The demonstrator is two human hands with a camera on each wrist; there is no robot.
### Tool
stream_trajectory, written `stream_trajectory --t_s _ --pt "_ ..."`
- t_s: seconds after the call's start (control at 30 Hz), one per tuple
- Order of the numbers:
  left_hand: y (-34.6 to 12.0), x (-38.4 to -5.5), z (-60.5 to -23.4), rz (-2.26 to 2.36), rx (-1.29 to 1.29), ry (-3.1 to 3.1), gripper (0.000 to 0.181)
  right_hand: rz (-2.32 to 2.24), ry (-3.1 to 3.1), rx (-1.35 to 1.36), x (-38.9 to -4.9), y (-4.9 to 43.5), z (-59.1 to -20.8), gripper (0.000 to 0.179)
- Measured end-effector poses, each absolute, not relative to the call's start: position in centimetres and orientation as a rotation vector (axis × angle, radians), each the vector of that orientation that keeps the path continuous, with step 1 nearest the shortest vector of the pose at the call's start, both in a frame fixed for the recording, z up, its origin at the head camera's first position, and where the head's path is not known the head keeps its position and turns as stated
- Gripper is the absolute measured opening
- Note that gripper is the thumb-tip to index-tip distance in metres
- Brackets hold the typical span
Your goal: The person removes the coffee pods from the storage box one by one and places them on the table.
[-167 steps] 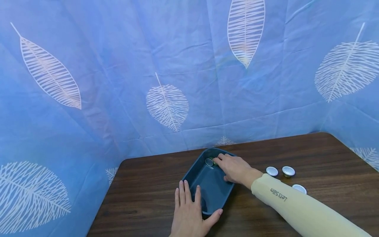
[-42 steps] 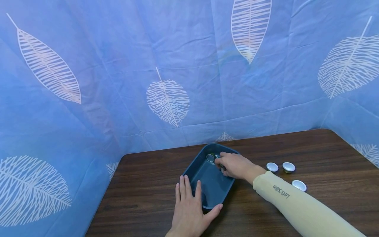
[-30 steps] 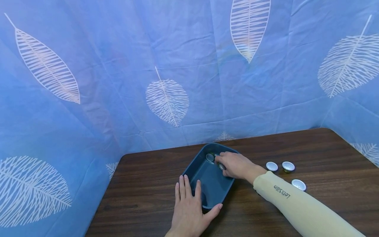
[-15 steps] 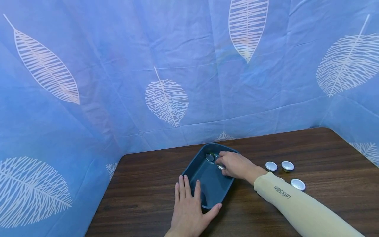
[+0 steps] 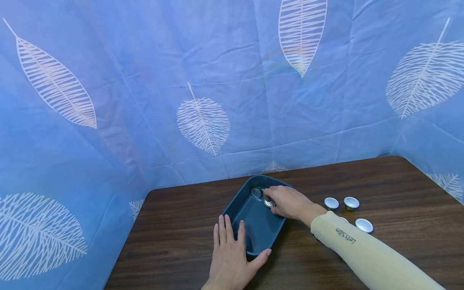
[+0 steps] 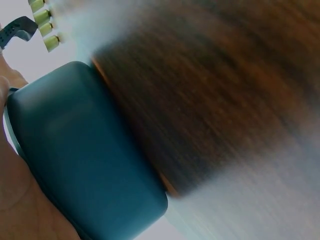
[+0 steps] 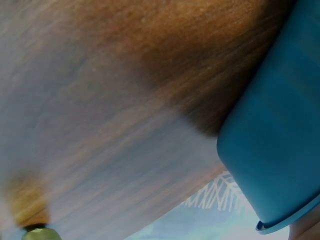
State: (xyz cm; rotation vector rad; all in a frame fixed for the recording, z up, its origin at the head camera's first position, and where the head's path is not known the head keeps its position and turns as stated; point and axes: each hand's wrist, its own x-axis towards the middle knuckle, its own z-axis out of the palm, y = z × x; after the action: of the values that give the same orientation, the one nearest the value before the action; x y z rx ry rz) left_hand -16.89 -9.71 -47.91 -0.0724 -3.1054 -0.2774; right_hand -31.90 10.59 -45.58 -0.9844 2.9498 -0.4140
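A dark teal tray point(image 5: 253, 229) sits slanted on the table. My left hand point(image 5: 232, 257) rests at its near left corner, fingers straight along the rim and thumb spread across the near end. Inside the tray, my right hand point(image 5: 288, 203) pinches a silver-lidded coffee capsule point(image 5: 269, 203) low by the right wall, its body mostly hidden by the fingers. Farther back lies another capsule point(image 5: 255, 193), with a greenish one half hidden beside it. In the right wrist view the tray's outer wall point(image 7: 275, 135) hides most of the right hand.
To the right of the tray, capsules stand lid up on the wooden table point(image 5: 174, 229): one point(image 5: 331, 203), a second point(image 5: 351, 202) and a third point(image 5: 364, 225). The right sleeve point(image 5: 362, 241) partly covers another. A blue leaf-print cloth point(image 5: 145, 100) hangs behind the table.
The right hand has stayed in the tray's far right part; the capsule at its fingers has turned so more of its silver lid shows. The left hand has stayed at the rim.
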Motion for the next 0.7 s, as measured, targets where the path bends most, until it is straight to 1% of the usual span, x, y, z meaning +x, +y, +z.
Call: stream_trajectory --t_s 0.17,0.37,0.47,0.63,0.7 --pt "-9.69 -16.94 -47.82 -0.280 -0.074 -3.107 0.111 -0.373 2.957 -1.017 -31.99 10.66 -45.42 0.038" --pt "-9.77 -16.88 -47.86 -0.274 -0.084 -3.101 0.111 -0.352 2.963 -1.028 -31.95 10.72 -45.49 0.039" --pt "-9.80 -17.00 -48.03 -0.280 -0.083 -3.093 0.110 -0.351 2.970 -1.031 -31.93 10.69 -45.61 0.033" --pt "-9.78 -17.00 -47.96 -0.290 -0.080 -3.095 0.111 -0.353 2.968 -1.038 -31.88 10.62 -45.58 0.017" --pt "-9.77 -16.93 -47.89 -0.290 -0.078 -3.100 0.111 -0.348 2.966 -1.042 -31.88 10.64 -45.54 0.015"
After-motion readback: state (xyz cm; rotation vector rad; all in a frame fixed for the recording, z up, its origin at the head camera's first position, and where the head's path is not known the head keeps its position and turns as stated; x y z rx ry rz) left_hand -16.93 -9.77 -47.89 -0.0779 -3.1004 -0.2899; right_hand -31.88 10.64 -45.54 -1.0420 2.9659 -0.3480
